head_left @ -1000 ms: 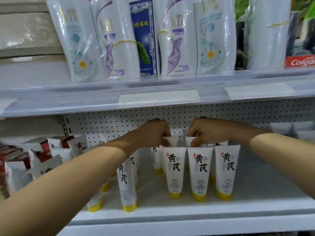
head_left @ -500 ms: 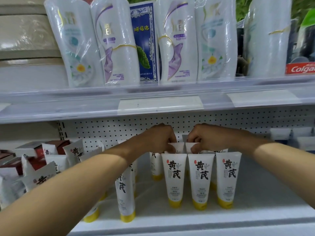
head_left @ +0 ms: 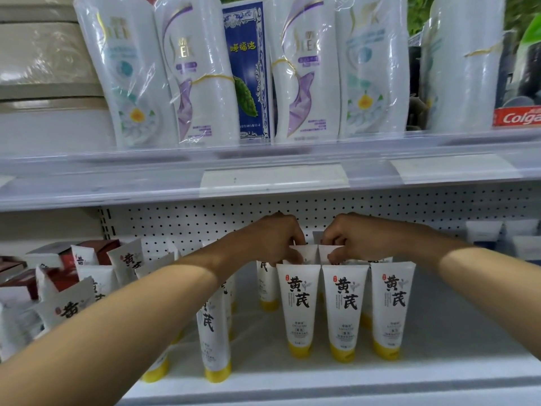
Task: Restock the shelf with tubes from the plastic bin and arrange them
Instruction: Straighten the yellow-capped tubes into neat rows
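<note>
White tubes with yellow caps and black characters stand cap-down on the lower shelf (head_left: 439, 373). Three form a front row: left tube (head_left: 298, 306), middle tube (head_left: 344, 309), right tube (head_left: 390, 306). Behind them, my left hand (head_left: 272, 238) pinches the top edge of a second-row tube (head_left: 306, 253). My right hand (head_left: 355, 237) pinches the top of the neighbouring second-row tube (head_left: 325, 253). More tubes (head_left: 212, 326) stand further left, partly hidden by my left forearm. The plastic bin is out of view.
Leaning tubes (head_left: 73, 306) and red boxes (head_left: 99, 247) crowd the shelf's left end. Shampoo refill packs (head_left: 199, 71) and a Colgate box (head_left: 518, 117) fill the upper shelf, whose front lip (head_left: 272, 177) overhangs my hands. A pegboard back wall (head_left: 409, 203) is behind.
Both hands stay on the tops of the two second-row tubes, barely shifting. The camera has tilted slightly, so the shelf sits lower in view.
</note>
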`<state>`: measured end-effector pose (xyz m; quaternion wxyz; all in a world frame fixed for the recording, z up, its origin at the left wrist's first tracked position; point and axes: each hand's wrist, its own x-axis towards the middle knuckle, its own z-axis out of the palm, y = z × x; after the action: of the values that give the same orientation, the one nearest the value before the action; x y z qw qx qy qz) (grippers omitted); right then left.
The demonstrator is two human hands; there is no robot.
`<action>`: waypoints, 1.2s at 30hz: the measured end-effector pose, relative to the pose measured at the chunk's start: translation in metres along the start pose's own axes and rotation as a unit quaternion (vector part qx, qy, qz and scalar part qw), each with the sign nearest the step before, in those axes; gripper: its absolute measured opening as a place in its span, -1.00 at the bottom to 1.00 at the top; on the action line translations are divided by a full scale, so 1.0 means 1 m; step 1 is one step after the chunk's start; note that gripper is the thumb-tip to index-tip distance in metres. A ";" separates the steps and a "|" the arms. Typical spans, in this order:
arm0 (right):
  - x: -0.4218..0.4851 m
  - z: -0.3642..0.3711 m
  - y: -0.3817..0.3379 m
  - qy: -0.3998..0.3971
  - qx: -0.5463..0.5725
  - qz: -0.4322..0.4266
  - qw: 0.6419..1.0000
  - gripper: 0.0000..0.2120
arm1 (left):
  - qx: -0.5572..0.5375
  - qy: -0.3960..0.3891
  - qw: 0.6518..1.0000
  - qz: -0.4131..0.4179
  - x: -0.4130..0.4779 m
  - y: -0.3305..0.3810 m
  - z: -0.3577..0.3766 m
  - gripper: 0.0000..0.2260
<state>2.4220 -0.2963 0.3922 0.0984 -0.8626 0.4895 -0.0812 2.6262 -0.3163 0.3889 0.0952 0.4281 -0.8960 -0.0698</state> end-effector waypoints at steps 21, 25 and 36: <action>0.026 -0.019 0.000 0.016 -0.079 0.085 0.993 -0.68 | 0.104 -0.097 0.989 -0.026 -0.006 -0.045 -0.031 -0.60; 0.044 -0.010 0.014 -0.006 -0.087 0.097 0.991 -0.65 | 0.119 -0.067 0.991 -0.006 0.006 -0.041 -0.025 -0.74; 0.047 -0.004 0.019 0.012 -0.056 0.057 0.997 -0.70 | 0.086 0.005 0.996 -0.001 0.039 -0.023 -0.007 -0.78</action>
<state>2.4293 -0.3470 0.3931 0.0482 -0.8363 0.5430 -0.0582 2.6211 -0.3616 0.3951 0.0620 0.4359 -0.8978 0.0097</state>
